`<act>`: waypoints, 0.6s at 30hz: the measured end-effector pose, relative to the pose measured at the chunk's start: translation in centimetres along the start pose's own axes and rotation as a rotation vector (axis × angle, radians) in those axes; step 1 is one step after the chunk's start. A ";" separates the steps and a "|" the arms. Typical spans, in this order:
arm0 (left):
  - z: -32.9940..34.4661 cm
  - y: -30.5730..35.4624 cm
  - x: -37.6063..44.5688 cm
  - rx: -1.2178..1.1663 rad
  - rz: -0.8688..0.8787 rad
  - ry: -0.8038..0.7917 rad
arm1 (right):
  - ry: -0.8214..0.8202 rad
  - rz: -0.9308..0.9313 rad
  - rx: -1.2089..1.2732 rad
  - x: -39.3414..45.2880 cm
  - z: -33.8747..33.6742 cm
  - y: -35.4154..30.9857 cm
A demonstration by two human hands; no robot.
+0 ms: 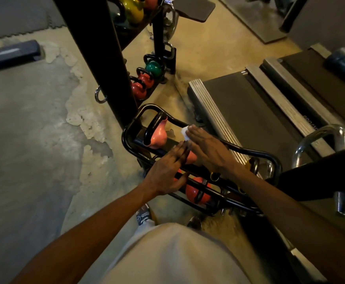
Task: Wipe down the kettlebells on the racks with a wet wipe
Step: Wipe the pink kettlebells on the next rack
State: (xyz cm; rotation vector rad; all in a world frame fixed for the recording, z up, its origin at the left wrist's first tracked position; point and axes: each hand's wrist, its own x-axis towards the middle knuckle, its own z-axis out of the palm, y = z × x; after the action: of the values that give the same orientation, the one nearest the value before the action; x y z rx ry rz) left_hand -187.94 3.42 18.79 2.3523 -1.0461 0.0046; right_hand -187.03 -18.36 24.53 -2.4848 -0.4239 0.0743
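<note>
Floor (34, 140): concrete, paint worn off in patches. Treadmill (255, 111) to the right of the rack, belt dark, side rails ribbed metal.

Black tube rack (239, 149) runs from centre toward lower right, standing on the floor. A second rack tier (161, 77) farther back carries one green kettlebell (154, 67) and two red ones.

On the near rack's top tier: a pink kettlebell (157, 136) with black handle, tilted toward the left. A second pink kettlebell (191, 157) just beside it, mostly hidden by both hands. Lower tier: a red kettlebell (197, 190) behind the bars.

Left hand (167, 171): grip wide, fingers straight, laid on the second pink kettlebell.

Right hand (206, 148): fingers straight, flat over a white wipe (185, 133); the wipe shows at the fingertips, above the rack's far rail.
</note>
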 end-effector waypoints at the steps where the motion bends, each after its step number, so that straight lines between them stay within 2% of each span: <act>1: 0.0 0.0 0.0 0.008 0.012 0.015 | 0.040 0.076 0.076 0.2 0.1 -0.2; 5: 0.4 0.2 0.2 0.024 0.028 0.056 | 0.105 0.527 0.558 2.1 1.1 -0.7; 8: 0.6 0.1 -0.1 0.005 0.026 0.033 | 0.096 0.695 0.977 3.6 1.5 -0.3; 10: 0.5 0.1 -0.2 -0.002 0.020 0.027 | 0.105 0.677 0.962 4.1 0.4 -0.9; 13: 0.3 0.2 0.2 -0.013 0.008 0.025 | 0.138 0.621 0.779 4.8 -0.1 0.3; 15: 0.3 0.3 0.2 -0.021 0.011 0.038 | 0.067 0.668 0.784 5.2 0.0 1.7; 18: 0.2 0.3 0.0 -0.038 0.005 0.043 | 0.022 0.565 0.728 4.7 -0.5 1.5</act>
State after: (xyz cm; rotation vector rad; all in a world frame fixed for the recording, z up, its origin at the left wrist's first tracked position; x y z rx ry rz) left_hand -188.18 3.21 18.75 2.3051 -1.0223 0.0368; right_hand -182.05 -18.30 24.22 -1.8043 0.2914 0.3583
